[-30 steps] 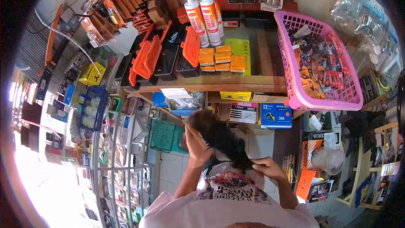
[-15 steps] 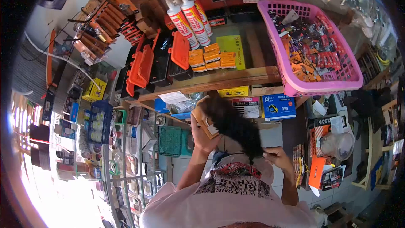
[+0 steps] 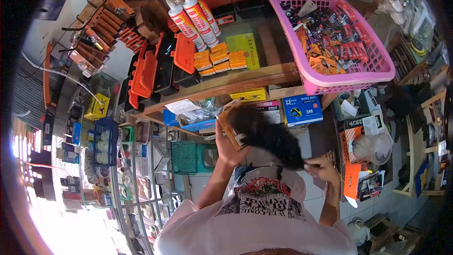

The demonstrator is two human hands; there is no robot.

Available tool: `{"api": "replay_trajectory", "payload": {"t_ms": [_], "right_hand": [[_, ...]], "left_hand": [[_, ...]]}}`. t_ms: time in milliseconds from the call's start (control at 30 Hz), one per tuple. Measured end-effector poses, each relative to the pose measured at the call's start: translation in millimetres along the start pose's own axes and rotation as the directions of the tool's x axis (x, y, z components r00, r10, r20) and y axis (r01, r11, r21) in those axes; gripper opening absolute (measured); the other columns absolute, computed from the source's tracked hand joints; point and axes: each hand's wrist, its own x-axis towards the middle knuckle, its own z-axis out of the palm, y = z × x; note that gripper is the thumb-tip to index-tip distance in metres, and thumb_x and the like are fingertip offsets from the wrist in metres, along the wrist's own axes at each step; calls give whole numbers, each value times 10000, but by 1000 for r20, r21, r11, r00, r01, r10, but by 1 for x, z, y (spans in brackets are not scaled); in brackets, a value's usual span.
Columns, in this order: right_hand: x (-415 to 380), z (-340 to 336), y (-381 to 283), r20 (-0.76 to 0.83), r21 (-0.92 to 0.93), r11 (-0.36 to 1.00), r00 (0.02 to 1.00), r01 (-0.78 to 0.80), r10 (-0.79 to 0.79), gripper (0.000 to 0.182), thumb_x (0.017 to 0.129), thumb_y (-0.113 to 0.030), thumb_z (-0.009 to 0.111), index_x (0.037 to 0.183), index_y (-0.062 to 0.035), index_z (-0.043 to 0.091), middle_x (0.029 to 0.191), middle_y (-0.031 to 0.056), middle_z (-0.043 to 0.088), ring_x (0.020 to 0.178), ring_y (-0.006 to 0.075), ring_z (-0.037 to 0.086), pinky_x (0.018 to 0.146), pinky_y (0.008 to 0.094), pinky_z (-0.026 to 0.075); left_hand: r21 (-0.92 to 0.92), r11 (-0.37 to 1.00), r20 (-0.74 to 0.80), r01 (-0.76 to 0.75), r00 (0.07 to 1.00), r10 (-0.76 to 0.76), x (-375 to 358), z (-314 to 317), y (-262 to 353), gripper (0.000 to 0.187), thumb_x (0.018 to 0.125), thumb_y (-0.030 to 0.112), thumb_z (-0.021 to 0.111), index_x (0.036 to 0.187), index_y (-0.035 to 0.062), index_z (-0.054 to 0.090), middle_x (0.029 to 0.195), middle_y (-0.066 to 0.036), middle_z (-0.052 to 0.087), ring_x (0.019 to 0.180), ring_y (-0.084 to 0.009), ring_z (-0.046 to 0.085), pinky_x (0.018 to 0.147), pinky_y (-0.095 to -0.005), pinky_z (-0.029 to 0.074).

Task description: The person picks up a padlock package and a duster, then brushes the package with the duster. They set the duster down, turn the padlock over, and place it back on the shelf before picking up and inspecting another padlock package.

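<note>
My left hand [image 3: 227,150] is closed around the lower edge of a flat orange-and-brown box [image 3: 228,126] with a pale patch, held upright in front of my chest. My right hand [image 3: 323,169] grips the end of a dark feather duster [image 3: 278,142]; its handle is mostly hidden by the fingers. The fluffy end of the duster lies against the face of the box and covers part of it. Both are above the floor, just before the wooden shelf edge [image 3: 226,89].
On the shelf are a pink basket [image 3: 349,79] of small packets, sealant tubes [image 3: 197,21], small orange boxes [image 3: 219,59] and black cases with orange lids [image 3: 143,80]. A blue box [image 3: 303,110] lies below. Glass shelving [image 3: 141,203] stands left; a clear plastic tub [image 3: 375,148] sits right.
The duster's fluffy end has shifted slightly across the box, and my right hand has moved a little to the right. The view has turned, so the shelf items appear further left and higher.
</note>
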Motion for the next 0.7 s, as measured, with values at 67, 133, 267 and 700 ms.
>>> {"api": "replay_trajectory", "payload": {"t_ms": [67,133,267,700], "right_hand": [[-2,-4,3,30,-95,994,998,57,-55,241,898,-44,705,1136,-13,728,764,19,670,618,45,518,542,237,417],[-2,0,-3,-76,-29,998,996,48,-50,247,900,-42,703,1143,-2,720,752,4,654,629,40,515,548,232,421],[-3,3,5,-35,32,996,996,80,-79,277,904,-35,696,1175,26,690,759,-28,624,665,29,499,567,226,427],[3,24,-12,127,-132,966,970,222,-206,262,900,-28,691,1159,6,695,870,94,723,771,87,600,686,266,487]], "left_hand": [[-493,831,313,259,944,-108,4,-1,-1,733,965,684,334,1506,194,400,1510,-102,439,1365,-354,425,1136,-594,296],[18,998,179,57,982,-59,5,7,-4,741,955,691,357,1494,187,414,1480,-112,464,1335,-363,449,1134,-595,301],[-793,582,206,182,978,-26,9,-35,-12,765,950,699,367,1503,170,402,1478,-124,475,1359,-349,437,1147,-579,285],[312,909,43,-276,960,277,-6,-41,-17,601,986,342,524,1481,91,294,1436,-174,454,1364,-297,441,1148,-556,337]]}}
